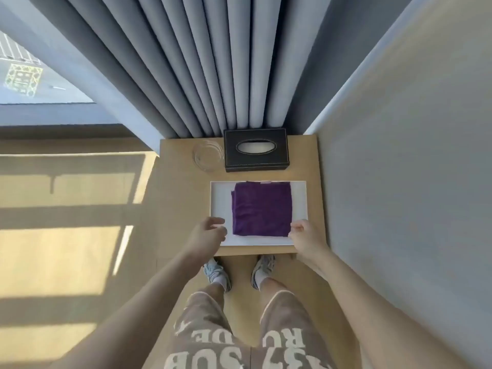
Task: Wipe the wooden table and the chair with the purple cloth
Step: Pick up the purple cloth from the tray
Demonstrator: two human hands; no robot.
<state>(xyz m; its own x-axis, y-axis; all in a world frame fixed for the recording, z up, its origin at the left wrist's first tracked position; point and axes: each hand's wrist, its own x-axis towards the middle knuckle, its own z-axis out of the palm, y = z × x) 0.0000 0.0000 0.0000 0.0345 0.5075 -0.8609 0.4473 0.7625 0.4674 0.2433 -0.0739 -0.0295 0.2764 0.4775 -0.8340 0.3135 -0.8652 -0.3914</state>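
purple cloth (262, 209): folded into a flat square-ish pad, lying in a white tray (218, 198) on the wooden desk (181, 187), so nothing's been wiped yet by the look of it

right hand (306, 234): fingers loosely curled, holding nothing as far as I can see, knuckles just beside the cloth's near right corner, maybe brushing it, hard to call

left hand (209, 234): also loosely curled and empty, over the tray's near left corner, with a strip of bare tray between it and the cloth

which way it lies: cloth sits between the two hands and slightly ahead of both, edges square to the tray, no real long axis to line up with

nearer hand: the right one, I'd guess it gets the grab

chair: not in view

beyond the hands: black tissue box (256, 149) and a clear glass dish (208, 155), well past the cloth
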